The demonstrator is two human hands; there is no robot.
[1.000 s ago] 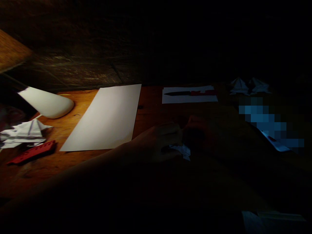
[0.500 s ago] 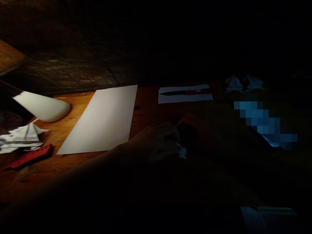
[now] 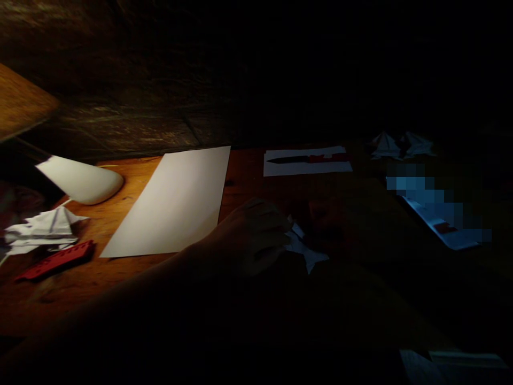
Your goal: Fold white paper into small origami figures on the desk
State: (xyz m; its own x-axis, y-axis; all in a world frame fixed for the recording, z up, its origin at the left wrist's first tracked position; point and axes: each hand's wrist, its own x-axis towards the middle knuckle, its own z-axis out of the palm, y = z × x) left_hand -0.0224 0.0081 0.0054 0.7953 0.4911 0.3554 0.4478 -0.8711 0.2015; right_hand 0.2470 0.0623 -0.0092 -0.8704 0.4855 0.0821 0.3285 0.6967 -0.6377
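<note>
In dim light at the middle of the table, my left hand [image 3: 258, 235] has its fingers closed on the edge of a small folded paper figure [image 3: 308, 251]. Pointed white ends of the figure stick out to the right of the fingers. My right hand [image 3: 326, 216] is just beyond the figure, showing only as a faint reddish shape. Darkness hides its fingers, so its grip on the paper cannot be made out.
A white sheet [image 3: 172, 200] lies left of centre. Behind my hands, a knife [image 3: 290, 159] rests on small papers [image 3: 276, 170]. Folded paper figures lie at left [image 3: 50, 230] and far right [image 3: 385, 145]. Also present: a red notched bar [image 3: 58, 261], white lamp base [image 3: 86, 179], orange shade [image 3: 24, 101], glowing pixelated object [image 3: 457, 240].
More of the folded paper figure now shows, its points spreading out to the right. My right hand has shifted slightly right and looks dimmer. The whole view has shifted a little.
</note>
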